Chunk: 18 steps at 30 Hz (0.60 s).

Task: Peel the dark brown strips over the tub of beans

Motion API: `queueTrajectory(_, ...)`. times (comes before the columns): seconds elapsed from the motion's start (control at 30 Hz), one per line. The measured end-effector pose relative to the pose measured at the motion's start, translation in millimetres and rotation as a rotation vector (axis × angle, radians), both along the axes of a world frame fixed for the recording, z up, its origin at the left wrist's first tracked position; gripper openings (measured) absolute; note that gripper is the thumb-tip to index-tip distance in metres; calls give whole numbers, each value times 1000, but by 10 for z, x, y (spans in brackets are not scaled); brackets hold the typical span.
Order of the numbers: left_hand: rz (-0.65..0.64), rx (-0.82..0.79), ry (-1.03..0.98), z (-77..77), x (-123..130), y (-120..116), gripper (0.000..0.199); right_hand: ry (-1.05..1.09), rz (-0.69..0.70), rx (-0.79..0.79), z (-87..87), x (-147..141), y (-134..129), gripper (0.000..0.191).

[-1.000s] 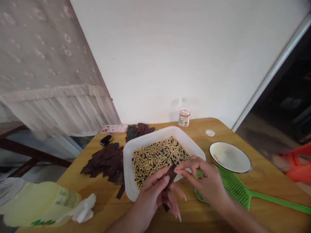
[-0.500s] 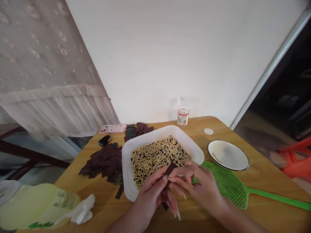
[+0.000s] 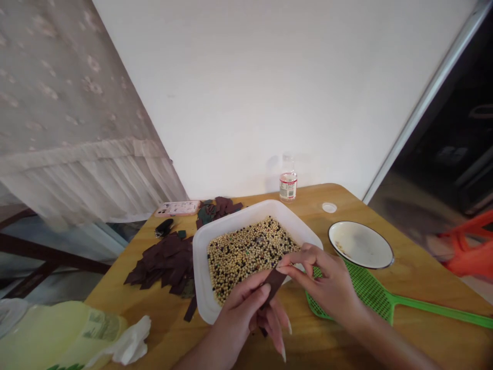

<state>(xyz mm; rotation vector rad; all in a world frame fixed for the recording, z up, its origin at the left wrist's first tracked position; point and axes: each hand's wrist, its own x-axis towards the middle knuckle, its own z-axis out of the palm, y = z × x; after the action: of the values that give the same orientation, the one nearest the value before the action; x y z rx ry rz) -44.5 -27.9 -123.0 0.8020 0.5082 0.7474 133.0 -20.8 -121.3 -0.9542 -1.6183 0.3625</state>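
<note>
Between the thumb and fingers of my left hand (image 3: 246, 308) is a small dark brown flat piece (image 3: 275, 282), perhaps cloth or paper. My right hand (image 3: 323, 272) is closed in a pinch at its upper corner; whether something small is also in the fingertips I cannot make out. Both hands are over the near edge of a white plastic tub (image 3: 201, 267) holding many small cream and dark beads (image 3: 246, 246). Left of the tub lies a heap of similar dark brown pieces (image 3: 165, 262).
A green fly swatter (image 3: 370, 293) lies under and beside my right hand, near a white dish (image 3: 362, 244). A clear bottle (image 3: 288, 185) and white lid (image 3: 329, 207) are at the back. Left are a phone (image 3: 177, 208), black key fob (image 3: 164, 227) and large yellowish bottle (image 3: 65, 329).
My right fingertips have moved from the middle of the brown piece to its upper right corner. More of the piece's face shows now. My left hand keeps its hold.
</note>
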Motion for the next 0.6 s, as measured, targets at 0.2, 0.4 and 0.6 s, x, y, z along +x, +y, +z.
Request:
queueTrajectory(0.2, -3, -71, -10, 12, -22, 18, 32, 80, 44, -53, 28, 7, -13, 39)
queueTrajectory(0.4, -58, -62, 0, -32, -25, 27, 32, 122, 86, -135, 43, -1, -6, 40)
queueTrajectory(0.6, -2, -86, -50, -60, -33, 32, 24, 148, 109, -142, 50, -4, -18, 42)
